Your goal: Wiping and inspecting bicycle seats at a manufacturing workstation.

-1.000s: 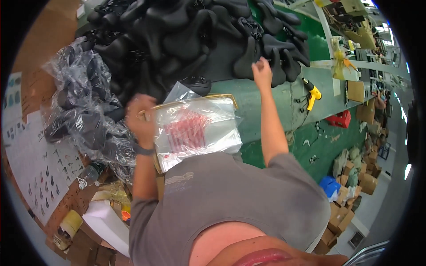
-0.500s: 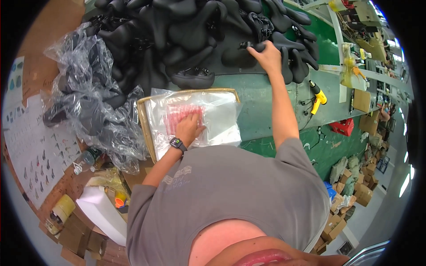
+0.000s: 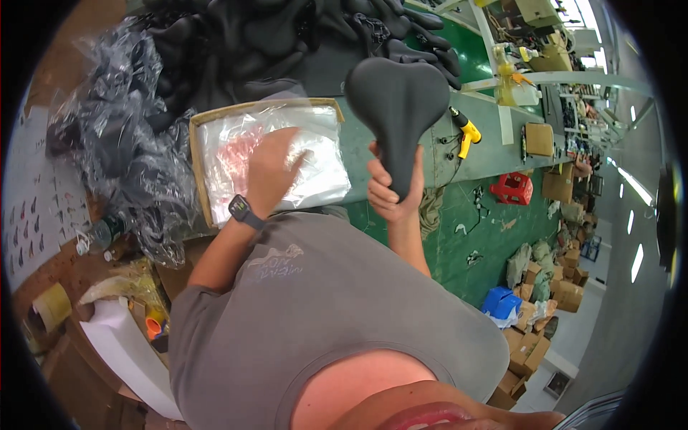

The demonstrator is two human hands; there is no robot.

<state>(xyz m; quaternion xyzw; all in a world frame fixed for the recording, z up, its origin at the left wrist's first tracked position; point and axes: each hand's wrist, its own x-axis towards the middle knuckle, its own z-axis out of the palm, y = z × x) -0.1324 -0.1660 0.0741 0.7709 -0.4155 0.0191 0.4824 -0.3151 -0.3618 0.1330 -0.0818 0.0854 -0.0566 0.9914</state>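
My right hand (image 3: pixel 394 185) is closed around the narrow nose of a black bicycle saddle (image 3: pixel 398 97). The saddle stands upright in it, wide end up, with its smooth top showing. My left hand (image 3: pixel 274 168), slightly blurred, is over a shallow cardboard box (image 3: pixel 203 172) lined with a stack of clear plastic bags (image 3: pixel 322 168). Its thumb stands apart from the fingers, and I see nothing held between them. Red print shows through the bags beside the left hand. A dark watch is on my left wrist.
Black saddles (image 3: pixel 276 32) are heaped along the far side of the green table. Bagged saddles (image 3: pixel 122 136) lie at the left. A yellow heat gun (image 3: pixel 467 135) lies right of the held saddle. A red crate (image 3: pixel 512 188) and cardboard boxes (image 3: pixel 530 351) stand on the floor at right.
My right hand has brought a saddle from the heap toward me and now holds it upright by the nose. My left hand has shifted on the bags, and the whole view has moved.
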